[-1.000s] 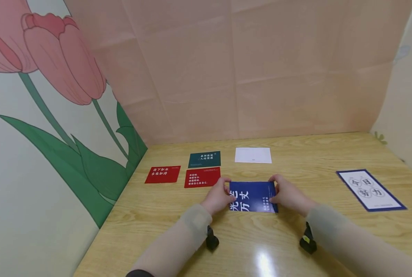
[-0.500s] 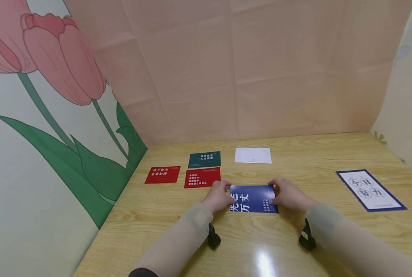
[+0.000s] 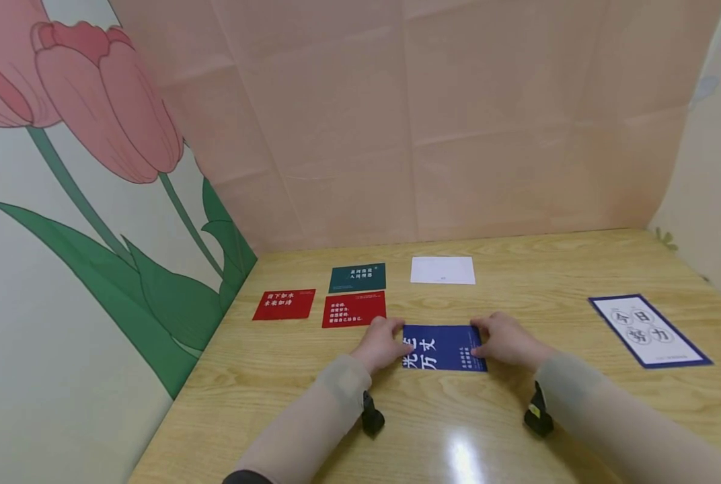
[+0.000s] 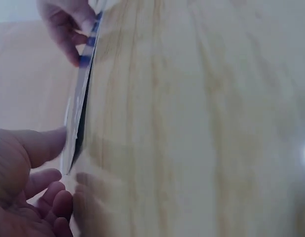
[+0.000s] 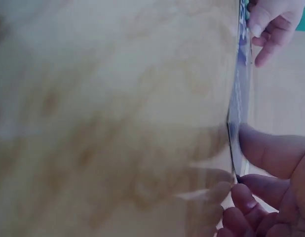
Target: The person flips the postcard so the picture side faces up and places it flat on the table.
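Note:
A blue card [image 3: 444, 348] with white characters lies flat or nearly flat at the middle of the table. My left hand [image 3: 381, 343] pinches its left end, and my right hand [image 3: 507, 341] pinches its right end. In the left wrist view the left thumb [image 4: 43, 146] is on the card's face, and a thin dark gap shows under the near edge. From the right wrist, the right thumb [image 5: 268, 150] presses the face while the index finger is at the short edge. Part of the print is hidden by the left fingers.
Beyond the left hand lie a red card [image 3: 354, 310], a green card [image 3: 357, 277] and another red card [image 3: 284, 305]. A white card [image 3: 442, 270] is farther back. To the right lies a blue-bordered white card [image 3: 650, 331]. Behind the wooden table [image 3: 263, 390] hangs a pinkish sheet [image 3: 421, 121].
The blue card has come down toward the table, its far edge dropping nearer to me. Both hands have lowered slightly with it. The other cards stay in place.

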`<action>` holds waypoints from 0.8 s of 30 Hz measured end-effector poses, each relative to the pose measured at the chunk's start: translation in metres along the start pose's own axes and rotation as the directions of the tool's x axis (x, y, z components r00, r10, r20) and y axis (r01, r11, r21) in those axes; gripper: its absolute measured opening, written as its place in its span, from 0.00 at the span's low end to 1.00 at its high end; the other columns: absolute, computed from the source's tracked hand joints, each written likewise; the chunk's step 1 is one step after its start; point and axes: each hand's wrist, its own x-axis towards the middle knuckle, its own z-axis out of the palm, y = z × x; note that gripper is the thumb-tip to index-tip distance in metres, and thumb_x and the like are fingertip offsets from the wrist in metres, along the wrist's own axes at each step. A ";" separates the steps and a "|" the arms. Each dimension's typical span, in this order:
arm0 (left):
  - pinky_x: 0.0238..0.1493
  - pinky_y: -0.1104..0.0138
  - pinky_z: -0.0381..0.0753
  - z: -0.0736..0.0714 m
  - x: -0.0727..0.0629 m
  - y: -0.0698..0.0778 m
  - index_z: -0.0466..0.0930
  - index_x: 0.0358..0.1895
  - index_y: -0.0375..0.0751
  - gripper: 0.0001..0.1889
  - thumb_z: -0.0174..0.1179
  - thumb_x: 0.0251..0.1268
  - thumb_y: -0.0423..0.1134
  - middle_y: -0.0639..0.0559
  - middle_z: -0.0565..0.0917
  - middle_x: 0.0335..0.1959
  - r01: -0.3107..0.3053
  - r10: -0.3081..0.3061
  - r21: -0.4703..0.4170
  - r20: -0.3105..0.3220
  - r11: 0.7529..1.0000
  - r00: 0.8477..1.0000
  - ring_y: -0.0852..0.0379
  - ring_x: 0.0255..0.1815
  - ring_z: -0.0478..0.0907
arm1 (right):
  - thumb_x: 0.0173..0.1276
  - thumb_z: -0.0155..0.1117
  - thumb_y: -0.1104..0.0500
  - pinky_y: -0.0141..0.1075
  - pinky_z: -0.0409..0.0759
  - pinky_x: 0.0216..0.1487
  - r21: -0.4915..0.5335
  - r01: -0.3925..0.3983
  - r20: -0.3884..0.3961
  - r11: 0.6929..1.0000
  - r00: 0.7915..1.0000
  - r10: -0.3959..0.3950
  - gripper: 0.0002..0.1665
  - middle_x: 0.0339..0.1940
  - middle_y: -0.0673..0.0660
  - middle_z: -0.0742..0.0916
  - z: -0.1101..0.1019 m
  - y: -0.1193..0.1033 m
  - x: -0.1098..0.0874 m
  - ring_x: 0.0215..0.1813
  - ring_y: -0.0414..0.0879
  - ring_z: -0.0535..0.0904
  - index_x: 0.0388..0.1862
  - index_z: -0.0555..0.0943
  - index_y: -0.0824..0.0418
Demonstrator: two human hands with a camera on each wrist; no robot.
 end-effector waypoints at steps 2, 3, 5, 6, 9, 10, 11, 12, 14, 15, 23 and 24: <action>0.56 0.60 0.73 -0.001 -0.004 0.002 0.73 0.65 0.52 0.30 0.68 0.58 0.50 0.54 0.70 0.49 -0.016 0.016 0.024 -0.004 1.000 1.000 0.56 0.50 0.69 | 0.61 0.69 0.54 0.59 0.70 0.54 0.017 0.012 -0.002 1.000 1.000 -0.012 0.37 0.50 0.68 0.78 -0.002 0.001 -0.001 0.49 0.59 0.74 0.65 0.71 0.71; 0.56 0.60 0.73 -0.002 -0.006 0.003 0.73 0.65 0.53 0.30 0.67 0.59 0.51 0.55 0.71 0.50 -0.030 0.030 0.046 -0.004 0.998 1.000 0.56 0.51 0.69 | 0.63 0.68 0.54 0.59 0.71 0.54 0.027 0.016 -0.006 1.000 1.000 -0.015 0.36 0.49 0.67 0.78 -0.003 0.001 -0.002 0.50 0.60 0.74 0.65 0.70 0.71; 0.58 0.59 0.72 -0.003 -0.013 0.006 0.73 0.65 0.54 0.28 0.65 0.60 0.53 0.55 0.72 0.54 -0.080 0.080 0.125 0.003 0.989 0.997 0.56 0.53 0.69 | 0.66 0.65 0.54 0.59 0.71 0.54 0.039 0.034 -0.020 0.999 0.999 -0.033 0.34 0.49 0.68 0.79 -0.005 0.001 -0.004 0.51 0.62 0.75 0.64 0.70 0.72; 0.59 0.58 0.71 -0.003 -0.017 0.007 0.74 0.64 0.55 0.28 0.64 0.61 0.54 0.54 0.72 0.56 -0.116 0.115 0.178 0.014 0.977 0.993 0.55 0.55 0.69 | 0.67 0.63 0.54 0.59 0.71 0.54 0.042 0.049 -0.034 0.998 0.998 -0.047 0.32 0.50 0.69 0.79 -0.006 0.001 -0.005 0.52 0.63 0.75 0.64 0.70 0.72; 0.62 0.57 0.66 -0.004 -0.028 0.013 0.75 0.63 0.58 0.26 0.62 0.62 0.56 0.56 0.72 0.58 -0.228 0.214 0.327 0.078 0.917 0.974 0.56 0.59 0.68 | 0.69 0.62 0.55 0.60 0.70 0.56 0.005 0.111 -0.083 0.994 0.991 -0.110 0.30 0.55 0.70 0.79 -0.006 0.002 -0.008 0.57 0.66 0.74 0.65 0.71 0.69; 0.63 0.56 0.64 -0.004 -0.032 0.014 0.75 0.63 0.59 0.26 0.62 0.62 0.57 0.57 0.72 0.59 -0.264 0.240 0.364 0.111 0.893 0.964 0.56 0.60 0.67 | 0.68 0.63 0.54 0.61 0.70 0.57 -0.018 0.138 -0.093 0.990 0.986 -0.139 0.30 0.56 0.70 0.78 -0.006 0.002 -0.009 0.58 0.67 0.73 0.65 0.72 0.68; 0.64 0.56 0.63 -0.004 -0.036 0.015 0.74 0.63 0.61 0.26 0.61 0.62 0.58 0.58 0.72 0.60 -0.301 0.261 0.396 0.152 0.868 0.953 0.57 0.61 0.66 | 0.68 0.63 0.54 0.61 0.68 0.58 -0.039 0.165 -0.097 0.985 0.981 -0.168 0.30 0.58 0.69 0.77 -0.005 0.002 -0.010 0.60 0.67 0.72 0.65 0.72 0.66; 0.65 0.56 0.61 -0.004 -0.040 0.016 0.73 0.64 0.62 0.27 0.60 0.62 0.59 0.59 0.71 0.61 -0.338 0.281 0.416 0.194 0.844 0.940 0.57 0.62 0.65 | 0.68 0.63 0.53 0.62 0.67 0.59 -0.063 0.189 -0.094 0.980 0.977 -0.194 0.30 0.61 0.68 0.77 -0.004 0.002 -0.011 0.62 0.67 0.71 0.66 0.72 0.64; 0.66 0.55 0.59 -0.003 -0.045 0.015 0.70 0.66 0.65 0.29 0.58 0.61 0.62 0.62 0.69 0.64 -0.401 0.306 0.437 0.274 0.805 0.912 0.57 0.65 0.63 | 0.69 0.62 0.52 0.62 0.63 0.62 -0.103 0.233 -0.059 0.967 0.969 -0.240 0.31 0.65 0.66 0.74 -0.003 0.003 -0.013 0.66 0.67 0.67 0.68 0.71 0.61; 0.67 0.55 0.58 -0.003 -0.048 0.015 0.69 0.67 0.67 0.29 0.57 0.61 0.64 0.63 0.68 0.65 -0.432 0.317 0.446 0.311 0.784 0.896 0.57 0.67 0.61 | 0.69 0.62 0.51 0.63 0.62 0.63 -0.133 0.262 -0.035 0.956 0.963 -0.268 0.31 0.66 0.65 0.74 -0.003 0.003 -0.014 0.66 0.67 0.66 0.68 0.71 0.60; 0.69 0.51 0.52 0.002 -0.058 0.007 0.58 0.72 0.69 0.37 0.51 0.59 0.71 0.63 0.58 0.73 -0.520 0.314 0.472 0.449 0.711 0.837 0.54 0.73 0.53 | 0.70 0.58 0.47 0.64 0.53 0.66 -0.251 0.343 0.119 0.905 0.939 -0.323 0.29 0.68 0.61 0.73 -0.002 -0.002 -0.025 0.70 0.67 0.62 0.65 0.74 0.60; 0.69 0.50 0.52 0.003 -0.058 0.007 0.58 0.73 0.69 0.38 0.51 0.59 0.72 0.63 0.58 0.73 -0.516 0.309 0.477 0.448 0.711 0.839 0.54 0.74 0.53 | 0.70 0.58 0.46 0.64 0.52 0.67 -0.257 0.343 0.124 0.903 0.939 -0.321 0.29 0.68 0.61 0.73 -0.002 -0.002 -0.026 0.70 0.67 0.61 0.65 0.74 0.61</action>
